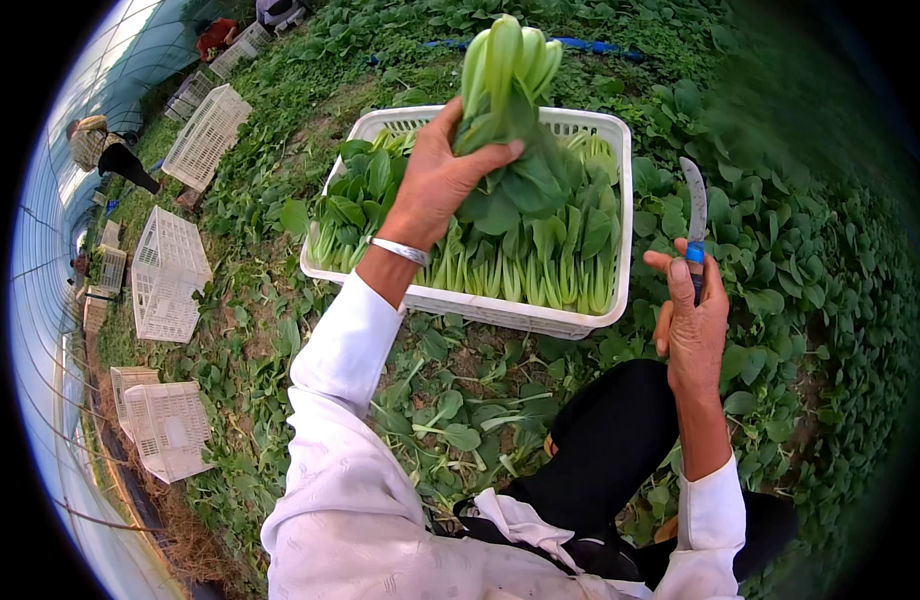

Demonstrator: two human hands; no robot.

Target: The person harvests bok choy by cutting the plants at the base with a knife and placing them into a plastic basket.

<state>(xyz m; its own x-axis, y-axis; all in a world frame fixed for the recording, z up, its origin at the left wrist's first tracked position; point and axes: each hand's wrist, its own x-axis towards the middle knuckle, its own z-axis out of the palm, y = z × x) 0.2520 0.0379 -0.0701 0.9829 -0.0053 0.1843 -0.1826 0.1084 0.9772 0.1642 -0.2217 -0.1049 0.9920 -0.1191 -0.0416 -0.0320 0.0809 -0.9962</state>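
Note:
My left hand (pixel 449 169) grips a bunch of bok choy (pixel 509 82) over the far part of a white plastic crate (pixel 621 225). The bunch's pale stems point away from me, and its leaves hang over the crate. Rows of bok choy (pixel 535 262) fill much of the crate. To the right of the crate, my right hand (pixel 692 307) holds a knife with a curved blade (pixel 696 199) pointing up and away. Blue tape wraps the knife near the base of its blade.
Growing leafy greens (pixel 775 285) cover the ground at right. Cut leaves (pixel 460 435) lie before my knees. White crates (pixel 171 274) stand at left, where a person (pixel 104 150) bends over; other people are farther back. A blue hose (pixel 595 46) lies beyond the crate.

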